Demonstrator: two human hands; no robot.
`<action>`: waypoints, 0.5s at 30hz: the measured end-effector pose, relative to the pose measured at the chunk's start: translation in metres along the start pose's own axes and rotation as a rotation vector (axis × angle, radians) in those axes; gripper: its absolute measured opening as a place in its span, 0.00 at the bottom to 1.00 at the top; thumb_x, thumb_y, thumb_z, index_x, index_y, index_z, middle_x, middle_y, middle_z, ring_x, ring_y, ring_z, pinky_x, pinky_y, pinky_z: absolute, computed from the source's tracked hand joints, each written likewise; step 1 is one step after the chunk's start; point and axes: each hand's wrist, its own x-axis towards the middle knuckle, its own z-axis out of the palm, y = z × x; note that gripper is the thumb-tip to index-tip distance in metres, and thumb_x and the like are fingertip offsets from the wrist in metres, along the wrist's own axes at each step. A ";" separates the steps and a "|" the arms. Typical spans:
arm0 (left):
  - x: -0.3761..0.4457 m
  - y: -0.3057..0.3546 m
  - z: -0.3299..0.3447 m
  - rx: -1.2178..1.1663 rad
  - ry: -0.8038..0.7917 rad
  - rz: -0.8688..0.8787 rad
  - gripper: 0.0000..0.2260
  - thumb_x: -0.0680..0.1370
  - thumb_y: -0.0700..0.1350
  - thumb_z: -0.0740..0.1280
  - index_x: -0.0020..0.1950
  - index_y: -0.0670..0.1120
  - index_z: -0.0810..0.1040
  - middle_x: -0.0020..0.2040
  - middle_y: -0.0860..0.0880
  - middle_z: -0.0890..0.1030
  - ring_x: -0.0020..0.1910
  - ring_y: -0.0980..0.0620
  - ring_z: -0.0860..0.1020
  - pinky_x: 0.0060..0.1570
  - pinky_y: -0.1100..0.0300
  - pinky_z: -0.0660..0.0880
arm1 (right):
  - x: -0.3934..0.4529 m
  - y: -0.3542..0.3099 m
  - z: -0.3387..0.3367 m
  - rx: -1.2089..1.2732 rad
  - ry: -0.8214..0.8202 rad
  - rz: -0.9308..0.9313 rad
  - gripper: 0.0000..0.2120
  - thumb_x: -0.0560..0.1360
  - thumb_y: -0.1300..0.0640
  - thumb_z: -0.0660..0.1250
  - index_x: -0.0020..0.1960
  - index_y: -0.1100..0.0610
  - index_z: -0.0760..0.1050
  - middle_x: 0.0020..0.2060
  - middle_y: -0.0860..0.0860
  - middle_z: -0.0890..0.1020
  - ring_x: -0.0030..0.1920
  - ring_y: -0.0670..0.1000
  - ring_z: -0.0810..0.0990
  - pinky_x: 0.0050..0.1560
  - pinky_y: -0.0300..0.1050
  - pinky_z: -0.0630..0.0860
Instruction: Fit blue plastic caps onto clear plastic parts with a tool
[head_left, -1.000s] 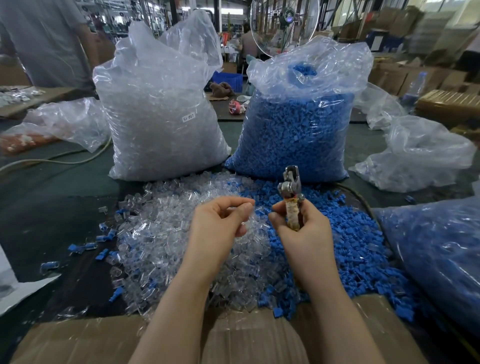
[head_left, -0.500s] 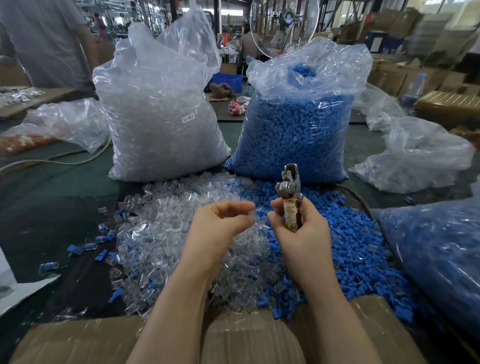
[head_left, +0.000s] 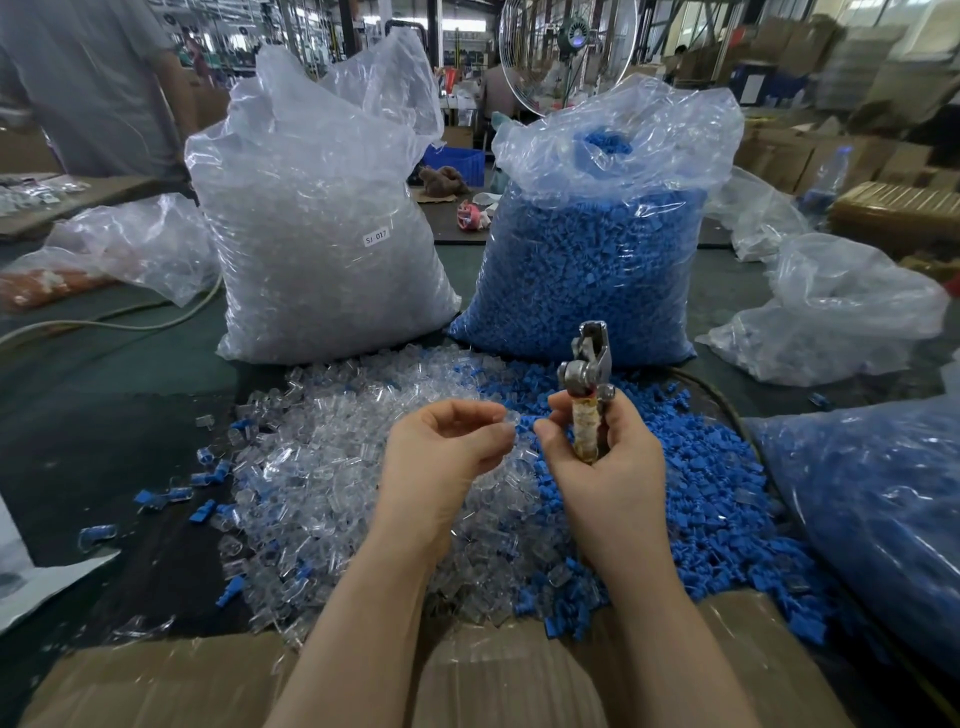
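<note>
Nearest, a creased cardboard sheet (head_left: 156, 686) edges the bench. Just beyond, a clear part (head_left: 511, 420), glassy, small and hollow, is pinched at the fingertips of the left hand (head_left: 447, 457), while the right hand (head_left: 602, 462) is wrapped round the taped handle of the metal tool (head_left: 587, 379), held upright. For a clean fit, part and cap should probably be squared before squeezing. Below lie mounds of clear parts (head_left: 322, 467) and matte blue caps (head_left: 701, 493); behind, two crinkled bags (head_left: 322, 234) are stood.

a big fan (head_left: 566, 52) and stacked cardboard boxes (head_left: 810, 156) behind the dark green table (head_left: 104, 374).
</note>
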 end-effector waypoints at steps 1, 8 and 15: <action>0.000 0.000 0.000 0.003 0.002 0.002 0.06 0.71 0.33 0.75 0.44 0.42 0.84 0.37 0.47 0.85 0.38 0.52 0.84 0.42 0.63 0.81 | 0.000 0.000 0.000 0.003 0.003 0.001 0.09 0.73 0.57 0.74 0.45 0.45 0.76 0.40 0.43 0.82 0.39 0.46 0.80 0.43 0.50 0.80; -0.002 0.001 0.003 0.000 0.012 -0.008 0.04 0.73 0.34 0.74 0.46 0.40 0.83 0.38 0.45 0.86 0.38 0.51 0.85 0.43 0.61 0.82 | -0.001 0.000 0.000 -0.013 0.017 -0.020 0.10 0.73 0.57 0.73 0.46 0.44 0.75 0.41 0.43 0.81 0.39 0.46 0.80 0.42 0.46 0.79; -0.005 0.005 0.006 0.006 0.008 -0.004 0.05 0.72 0.34 0.74 0.46 0.39 0.83 0.38 0.44 0.86 0.38 0.51 0.84 0.43 0.61 0.82 | 0.001 0.001 0.001 -0.062 0.030 -0.027 0.12 0.73 0.56 0.73 0.48 0.42 0.73 0.42 0.42 0.81 0.40 0.45 0.80 0.43 0.47 0.79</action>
